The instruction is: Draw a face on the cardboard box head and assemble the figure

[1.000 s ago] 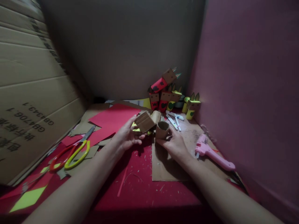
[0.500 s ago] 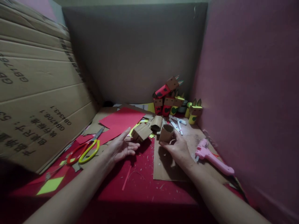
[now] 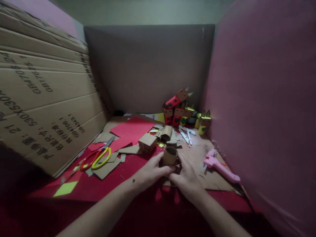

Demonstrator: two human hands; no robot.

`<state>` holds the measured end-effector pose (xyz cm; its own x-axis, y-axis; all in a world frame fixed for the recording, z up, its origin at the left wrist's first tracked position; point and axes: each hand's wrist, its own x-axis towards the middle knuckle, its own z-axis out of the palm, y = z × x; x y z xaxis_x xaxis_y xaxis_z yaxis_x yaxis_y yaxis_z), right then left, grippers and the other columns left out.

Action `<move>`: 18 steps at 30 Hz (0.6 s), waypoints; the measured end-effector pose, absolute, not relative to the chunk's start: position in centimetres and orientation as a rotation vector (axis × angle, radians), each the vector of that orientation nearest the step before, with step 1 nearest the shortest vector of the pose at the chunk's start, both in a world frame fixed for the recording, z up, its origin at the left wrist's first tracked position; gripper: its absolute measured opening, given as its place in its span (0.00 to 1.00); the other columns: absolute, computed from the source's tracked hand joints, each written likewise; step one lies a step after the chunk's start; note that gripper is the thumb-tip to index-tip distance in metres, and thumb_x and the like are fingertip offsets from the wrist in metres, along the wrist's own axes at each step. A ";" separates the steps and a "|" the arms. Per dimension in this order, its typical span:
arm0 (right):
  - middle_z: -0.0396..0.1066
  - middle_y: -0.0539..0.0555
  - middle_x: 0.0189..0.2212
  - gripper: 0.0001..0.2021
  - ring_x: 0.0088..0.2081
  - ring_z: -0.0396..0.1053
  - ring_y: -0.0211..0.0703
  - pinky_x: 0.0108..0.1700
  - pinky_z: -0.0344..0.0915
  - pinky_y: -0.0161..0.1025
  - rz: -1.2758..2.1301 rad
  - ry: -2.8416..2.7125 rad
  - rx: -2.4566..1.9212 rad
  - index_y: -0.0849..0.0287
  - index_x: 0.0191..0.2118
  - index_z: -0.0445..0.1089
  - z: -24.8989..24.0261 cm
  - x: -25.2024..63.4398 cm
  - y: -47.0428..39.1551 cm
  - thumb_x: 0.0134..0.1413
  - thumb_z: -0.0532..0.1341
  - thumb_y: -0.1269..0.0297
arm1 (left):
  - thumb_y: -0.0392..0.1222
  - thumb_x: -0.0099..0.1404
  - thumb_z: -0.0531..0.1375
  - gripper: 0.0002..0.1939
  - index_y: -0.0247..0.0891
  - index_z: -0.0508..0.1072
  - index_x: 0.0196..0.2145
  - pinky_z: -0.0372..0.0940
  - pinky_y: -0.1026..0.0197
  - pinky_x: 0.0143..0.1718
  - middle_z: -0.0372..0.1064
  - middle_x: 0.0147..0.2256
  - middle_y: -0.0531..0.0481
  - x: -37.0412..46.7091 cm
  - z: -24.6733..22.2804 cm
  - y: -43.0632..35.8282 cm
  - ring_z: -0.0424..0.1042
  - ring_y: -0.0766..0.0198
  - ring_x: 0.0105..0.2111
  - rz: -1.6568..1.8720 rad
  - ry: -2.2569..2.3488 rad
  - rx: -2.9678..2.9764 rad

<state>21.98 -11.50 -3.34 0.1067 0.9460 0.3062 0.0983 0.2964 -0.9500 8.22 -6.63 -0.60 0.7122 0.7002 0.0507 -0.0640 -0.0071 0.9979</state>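
Between both hands, near the front of the table, stands a short open cardboard tube (image 3: 170, 156). My left hand (image 3: 156, 169) closes round its left side, with the thumb across the front. On the right, my right hand (image 3: 185, 174) grips the same tube low down. Just behind and to the left sits a cardboard box piece (image 3: 147, 142). Another cardboard tube (image 3: 167, 132) lies on its side farther back, next to small flat cardboard pieces (image 3: 173, 139).
Scissors (image 3: 101, 154) and a red sheet (image 3: 134, 128) lie at left. A pink glue gun (image 3: 219, 166) rests on a cardboard mat (image 3: 204, 177) at right. White markers (image 3: 186, 135) and decorated tube figures (image 3: 177, 117) are behind. A large carton (image 3: 49, 95) stands left.
My left hand has moved right, from beside the box piece, and taken hold of the tube. My right hand has brought the tube down closer to me. The view has shifted slightly.
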 end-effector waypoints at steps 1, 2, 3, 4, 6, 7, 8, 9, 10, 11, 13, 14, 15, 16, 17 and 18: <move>0.72 0.54 0.40 0.20 0.39 0.73 0.45 0.41 0.73 0.42 0.827 -1.306 -1.109 0.57 0.45 0.68 -3.4 22.3 -12.0 0.42 0.64 0.69 | 0.39 0.57 0.66 0.20 0.35 0.71 0.48 0.63 0.56 0.51 0.72 0.44 0.44 8.7 -0.5 -6.8 0.71 0.57 0.47 0.645 0.525 1.463; 0.71 0.55 0.41 0.21 0.38 0.73 0.45 0.39 0.73 0.42 0.796 -1.307 -1.138 0.57 0.47 0.68 -3.5 22.9 -12.6 0.43 0.64 0.68 | 0.38 0.57 0.66 0.20 0.35 0.71 0.47 0.64 0.56 0.50 0.73 0.43 0.45 9.1 -0.5 -7.0 0.71 0.57 0.46 0.637 0.512 1.457; 0.70 0.55 0.42 0.23 0.38 0.73 0.45 0.39 0.73 0.42 0.755 -1.317 -1.175 0.57 0.50 0.67 -3.5 23.9 -13.2 0.44 0.64 0.67 | 0.38 0.57 0.66 0.20 0.36 0.71 0.47 0.64 0.57 0.47 0.73 0.42 0.46 9.4 -0.4 -7.0 0.71 0.57 0.44 0.631 0.514 1.452; 0.70 0.55 0.41 0.25 0.38 0.73 0.46 0.38 0.74 0.43 0.687 -1.320 -1.225 0.56 0.54 0.65 -3.6 25.1 -13.9 0.47 0.63 0.64 | 0.38 0.56 0.67 0.20 0.36 0.71 0.47 0.65 0.57 0.45 0.72 0.41 0.47 9.5 -0.3 -6.9 0.71 0.58 0.42 0.625 0.525 1.455; 0.69 0.58 0.45 0.23 0.44 0.72 0.50 0.47 0.71 0.49 0.303 -1.370 -1.426 0.57 0.55 0.66 -3.9 28.3 -15.3 0.51 0.61 0.63 | 0.37 0.54 0.68 0.20 0.36 0.71 0.46 0.65 0.59 0.40 0.70 0.38 0.49 9.7 -0.2 -6.3 0.69 0.61 0.38 0.636 0.563 1.482; 0.67 0.61 0.50 0.23 0.48 0.69 0.53 0.52 0.68 0.53 0.058 -1.380 -1.539 0.58 0.56 0.66 -4.0 29.9 -16.0 0.53 0.59 0.64 | 0.36 0.53 0.68 0.21 0.36 0.71 0.45 0.64 0.60 0.38 0.69 0.36 0.50 9.8 -0.1 -5.8 0.68 0.62 0.37 0.651 0.575 1.509; 0.67 0.64 0.51 0.22 0.52 0.66 0.58 0.56 0.64 0.57 -0.191 -1.354 -1.678 0.62 0.56 0.66 -4.2 31.5 -16.5 0.54 0.57 0.65 | 0.36 0.52 0.68 0.21 0.35 0.71 0.44 0.64 0.60 0.37 0.67 0.35 0.51 9.9 -0.1 -5.3 0.67 0.63 0.36 0.666 0.572 1.530; 0.67 0.67 0.52 0.24 0.54 0.63 0.63 0.56 0.62 0.59 -0.344 -1.370 -1.853 0.65 0.57 0.66 -4.4 32.8 -16.9 0.54 0.56 0.67 | 0.36 0.51 0.69 0.21 0.36 0.71 0.44 0.64 0.60 0.36 0.66 0.35 0.51 10.0 0.0 -4.8 0.66 0.63 0.36 0.677 0.566 1.538; 0.68 0.68 0.50 0.25 0.52 0.63 0.64 0.54 0.62 0.59 -0.407 -1.395 -2.028 0.69 0.57 0.65 -4.6 33.8 -17.1 0.53 0.55 0.70 | 0.36 0.50 0.69 0.22 0.36 0.70 0.44 0.65 0.59 0.36 0.65 0.35 0.52 10.1 0.0 -4.2 0.66 0.62 0.35 0.685 0.565 1.540; 0.70 0.68 0.47 0.25 0.49 0.65 0.63 0.52 0.64 0.58 -0.386 -1.450 -2.176 0.71 0.58 0.65 -4.8 34.4 -17.1 0.52 0.55 0.72 | 0.37 0.50 0.68 0.22 0.37 0.69 0.43 0.65 0.59 0.35 0.64 0.34 0.52 10.3 0.0 -3.6 0.66 0.62 0.35 0.689 0.571 1.547; 0.72 0.68 0.43 0.24 0.45 0.67 0.63 0.48 0.64 0.56 -0.351 -1.499 -2.313 0.71 0.56 0.67 -5.0 34.9 -16.7 0.52 0.55 0.73 | 0.38 0.49 0.67 0.22 0.37 0.68 0.42 0.65 0.59 0.33 0.63 0.34 0.53 10.6 -0.1 -2.7 0.66 0.62 0.34 0.698 0.597 1.576; 0.72 0.68 0.41 0.24 0.43 0.68 0.63 0.46 0.64 0.55 -0.336 -1.507 -2.336 0.71 0.56 0.67 -5.1 34.8 -16.3 0.52 0.54 0.74 | 0.38 0.49 0.67 0.21 0.36 0.68 0.41 0.64 0.59 0.33 0.63 0.33 0.53 10.8 -0.1 -2.4 0.65 0.62 0.34 0.702 0.608 1.594; 0.72 0.68 0.40 0.24 0.42 0.69 0.63 0.45 0.64 0.54 -0.336 -1.500 -2.338 0.71 0.56 0.68 -5.2 34.6 -15.8 0.51 0.54 0.75 | 0.38 0.48 0.67 0.20 0.36 0.68 0.40 0.63 0.60 0.33 0.64 0.33 0.53 10.9 -0.1 -2.1 0.65 0.63 0.33 0.706 0.614 1.617; 0.72 0.68 0.38 0.24 0.41 0.69 0.62 0.43 0.64 0.53 -0.338 -1.486 -2.333 0.71 0.55 0.68 -5.3 34.5 -15.4 0.51 0.54 0.76 | 0.38 0.48 0.67 0.19 0.36 0.68 0.38 0.62 0.60 0.32 0.64 0.32 0.53 10.9 -0.1 -1.8 0.65 0.63 0.33 0.712 0.616 1.634; 0.72 0.67 0.37 0.24 0.41 0.69 0.62 0.41 0.64 0.51 -0.339 -1.468 -2.329 0.71 0.54 0.69 -5.4 34.4 -15.0 0.50 0.54 0.77 | 0.37 0.47 0.67 0.18 0.36 0.68 0.36 0.61 0.60 0.32 0.64 0.31 0.53 10.9 -0.1 -1.7 0.64 0.63 0.32 0.718 0.616 1.644; 0.72 0.67 0.37 0.23 0.40 0.70 0.61 0.39 0.64 0.49 -0.339 -1.450 -2.317 0.70 0.53 0.70 -5.5 34.3 -14.7 0.50 0.54 0.77 | 0.37 0.46 0.67 0.17 0.36 0.68 0.35 0.60 0.61 0.32 0.63 0.30 0.54 10.8 -0.1 -1.6 0.64 0.64 0.32 0.721 0.613 1.656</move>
